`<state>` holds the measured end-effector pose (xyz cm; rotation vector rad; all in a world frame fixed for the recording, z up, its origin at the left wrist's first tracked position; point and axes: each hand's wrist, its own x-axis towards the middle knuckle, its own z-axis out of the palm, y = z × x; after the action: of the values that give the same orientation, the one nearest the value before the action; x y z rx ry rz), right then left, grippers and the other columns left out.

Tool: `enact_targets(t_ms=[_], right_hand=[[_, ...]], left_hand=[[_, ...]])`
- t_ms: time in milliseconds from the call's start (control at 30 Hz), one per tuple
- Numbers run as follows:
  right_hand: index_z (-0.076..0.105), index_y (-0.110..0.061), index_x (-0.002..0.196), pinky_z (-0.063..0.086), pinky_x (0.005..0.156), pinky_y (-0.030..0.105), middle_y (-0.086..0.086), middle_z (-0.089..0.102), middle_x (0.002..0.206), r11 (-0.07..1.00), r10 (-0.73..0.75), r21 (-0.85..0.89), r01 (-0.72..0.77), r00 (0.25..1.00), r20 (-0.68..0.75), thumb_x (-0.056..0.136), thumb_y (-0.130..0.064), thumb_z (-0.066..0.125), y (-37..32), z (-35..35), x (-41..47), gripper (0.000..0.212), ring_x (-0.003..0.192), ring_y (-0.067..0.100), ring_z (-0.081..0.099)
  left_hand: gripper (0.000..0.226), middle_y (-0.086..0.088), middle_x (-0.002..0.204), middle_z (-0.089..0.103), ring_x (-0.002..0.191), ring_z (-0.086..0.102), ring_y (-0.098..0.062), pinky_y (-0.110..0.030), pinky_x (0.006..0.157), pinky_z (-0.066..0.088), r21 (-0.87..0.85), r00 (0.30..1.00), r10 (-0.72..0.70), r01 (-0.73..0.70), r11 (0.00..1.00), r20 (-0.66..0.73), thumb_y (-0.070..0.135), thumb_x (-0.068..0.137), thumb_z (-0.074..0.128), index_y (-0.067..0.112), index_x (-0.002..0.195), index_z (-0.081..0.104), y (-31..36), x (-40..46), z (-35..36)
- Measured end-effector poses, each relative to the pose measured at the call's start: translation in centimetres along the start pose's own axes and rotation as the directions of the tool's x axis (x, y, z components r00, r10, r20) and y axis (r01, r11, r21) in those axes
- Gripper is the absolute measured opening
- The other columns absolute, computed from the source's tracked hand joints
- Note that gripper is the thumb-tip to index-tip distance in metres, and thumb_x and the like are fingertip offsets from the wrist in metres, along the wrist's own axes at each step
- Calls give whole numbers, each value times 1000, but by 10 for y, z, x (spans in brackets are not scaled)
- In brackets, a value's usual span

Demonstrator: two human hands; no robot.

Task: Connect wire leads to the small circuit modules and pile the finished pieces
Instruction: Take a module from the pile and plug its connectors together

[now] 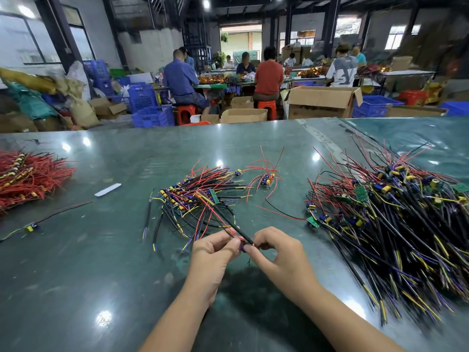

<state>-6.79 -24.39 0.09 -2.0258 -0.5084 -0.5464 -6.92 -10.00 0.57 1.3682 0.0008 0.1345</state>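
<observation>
While pinched: module [243,247] between fingers [234,242] (both hands).

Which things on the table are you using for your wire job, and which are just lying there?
For the job:
left hand and right hand, pinching a small module and its black lead
middle pile
big pile
red-wire heap

Just lying about:
white strip
cardboard boxes
blue crates

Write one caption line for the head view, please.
Both hands, left hand and right hand, pinch a small module with wire leads between heaps on a green table.
</observation>
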Motion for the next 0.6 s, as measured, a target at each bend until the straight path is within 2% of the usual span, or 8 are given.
enact_targets(t_ms=[100,167,233,333,433,500,600], right_hand=[[66,-15,74,51,71,23,-3,69,76,972,142,182,-145,989,29,82,-9,72,-3,4,-1,11,72,8,64],[69,-19,71,49,73,17,-3,74,83,879,270,391,-273,961,64,84,-3,68,-7,5,1,20,75,4,65],[69,-20,64,49,75,15,-1,75,89,788,342,517,-334,936,83,86,-2,64,-8,4,2,29,82,6,67],[68,-15,64,49,75,17,4,75,91,716,384,595,-365,918,100,88,-4,63,-9,2,3,27,84,8,66],[63,-6,68,45,76,30,21,71,90,704,391,611,-361,916,91,88,-9,63,-9,2,2,20,82,16,59],[66,-9,69,45,75,29,15,73,89,704,389,617,-353,918,81,88,-11,64,-8,1,2,19,80,15,58],[71,-18,68,50,77,23,4,75,89,725,370,601,-336,926,72,87,-6,64,-8,-1,3,23,80,11,64]], left_hand=[[29,2,68,70,63,64,-5,-16,60,51,-77,991,-23,13,997,-130,-10,87,53,11,74,68,3,4,-1],[28,1,63,68,59,64,-6,-15,54,51,-186,981,-60,26,982,-184,-8,89,49,10,74,64,5,7,-2],[27,-1,62,67,57,64,-7,-16,51,51,-246,979,-87,40,968,-183,-4,91,46,9,76,64,8,6,-4],[31,-4,72,71,66,64,-11,-19,57,53,-133,996,-50,40,990,-73,6,95,47,13,75,70,10,1,-5],[29,-4,89,75,74,64,-8,-20,65,53,52,993,19,-25,998,116,18,94,52,15,81,77,11,-5,0],[23,-4,87,75,73,64,-5,-19,66,53,70,993,63,-70,995,98,17,91,56,14,81,77,11,-6,3],[25,0,73,73,65,64,-3,-18,61,53,96,994,105,-104,990,-7,7,92,56,15,77,75,9,-4,3]])
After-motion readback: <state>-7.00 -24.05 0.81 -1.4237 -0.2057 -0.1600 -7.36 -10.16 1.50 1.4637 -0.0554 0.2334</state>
